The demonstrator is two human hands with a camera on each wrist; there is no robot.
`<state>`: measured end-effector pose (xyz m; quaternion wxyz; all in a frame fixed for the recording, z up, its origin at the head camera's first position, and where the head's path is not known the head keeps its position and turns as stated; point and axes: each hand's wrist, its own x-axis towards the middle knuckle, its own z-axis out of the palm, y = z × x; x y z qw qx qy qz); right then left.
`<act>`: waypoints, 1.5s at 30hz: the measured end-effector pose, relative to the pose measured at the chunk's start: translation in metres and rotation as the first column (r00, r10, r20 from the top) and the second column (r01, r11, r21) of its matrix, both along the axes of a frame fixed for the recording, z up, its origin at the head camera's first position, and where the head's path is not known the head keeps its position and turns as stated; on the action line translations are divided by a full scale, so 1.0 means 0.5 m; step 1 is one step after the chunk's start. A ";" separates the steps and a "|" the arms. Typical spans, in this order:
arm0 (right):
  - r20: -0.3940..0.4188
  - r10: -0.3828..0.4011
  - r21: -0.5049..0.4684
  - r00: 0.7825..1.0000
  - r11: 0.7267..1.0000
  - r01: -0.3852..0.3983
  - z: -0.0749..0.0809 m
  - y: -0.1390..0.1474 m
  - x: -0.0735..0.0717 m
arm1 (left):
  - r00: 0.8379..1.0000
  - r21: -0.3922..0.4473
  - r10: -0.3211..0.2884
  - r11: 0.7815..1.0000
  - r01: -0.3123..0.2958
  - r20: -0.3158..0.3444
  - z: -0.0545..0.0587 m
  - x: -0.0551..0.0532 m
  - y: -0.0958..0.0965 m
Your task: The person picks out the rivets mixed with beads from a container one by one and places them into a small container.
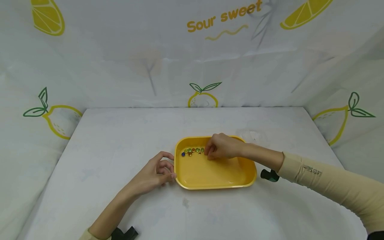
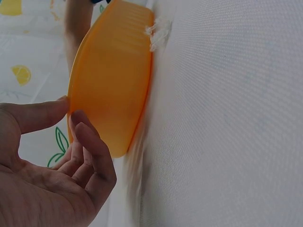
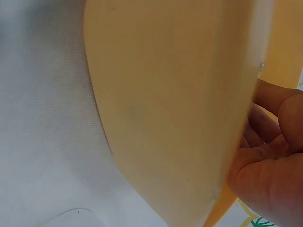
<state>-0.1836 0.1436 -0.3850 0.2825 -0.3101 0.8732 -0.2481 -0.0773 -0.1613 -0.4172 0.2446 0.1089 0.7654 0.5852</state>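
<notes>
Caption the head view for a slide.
Left hand at the edge of a yellow tray, right hand inside it beside small colored beads.

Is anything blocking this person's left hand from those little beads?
Yes: the yellow tray's left wall. The left hand touches the tray from outside, while the beads lie inside. The right hand is inside the tray; nothing visible stands between it and the nearest beads.

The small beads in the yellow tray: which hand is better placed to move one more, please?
Probably the right hand: it reaches inside the yellow tray, fingertips beside the small beads. The left hand is outside, touching the tray's rim.
</notes>
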 end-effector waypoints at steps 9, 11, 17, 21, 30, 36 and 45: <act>0.026 0.019 -0.011 0.999 1.000 -0.019 -0.008 0.001 -0.002 | 1.000 -0.001 0.001 1.000 -0.001 -0.005 0.001 0.000 0.000; 0.047 0.019 -0.013 0.999 1.000 -0.018 -0.009 0.001 -0.002 | 1.000 -0.002 0.000 1.000 0.000 -0.006 0.001 -0.001 0.000; 0.074 0.039 -0.017 0.996 0.999 -0.038 -0.009 -0.001 -0.004 | 1.000 -0.005 -0.002 1.000 0.002 -0.011 0.002 -0.002 -0.001; 0.080 0.052 -0.020 0.995 0.999 -0.051 -0.007 -0.004 -0.005 | 1.000 -0.003 -0.001 1.000 0.001 -0.009 0.003 -0.001 -0.002; 0.104 0.067 -0.064 0.992 0.996 -0.060 -0.004 -0.004 -0.002 | 1.000 -0.007 0.000 1.000 0.000 -0.010 0.002 -0.001 -0.001; 0.121 0.064 -0.102 0.991 0.993 -0.052 -0.003 -0.002 -0.003 | 1.000 -0.007 0.004 1.000 -0.004 -0.005 0.001 -0.002 0.000; 0.169 0.047 -0.182 0.985 0.983 -0.016 -0.004 -0.002 0.000 | 1.000 -0.005 0.008 1.000 -0.008 0.002 0.000 -0.001 0.001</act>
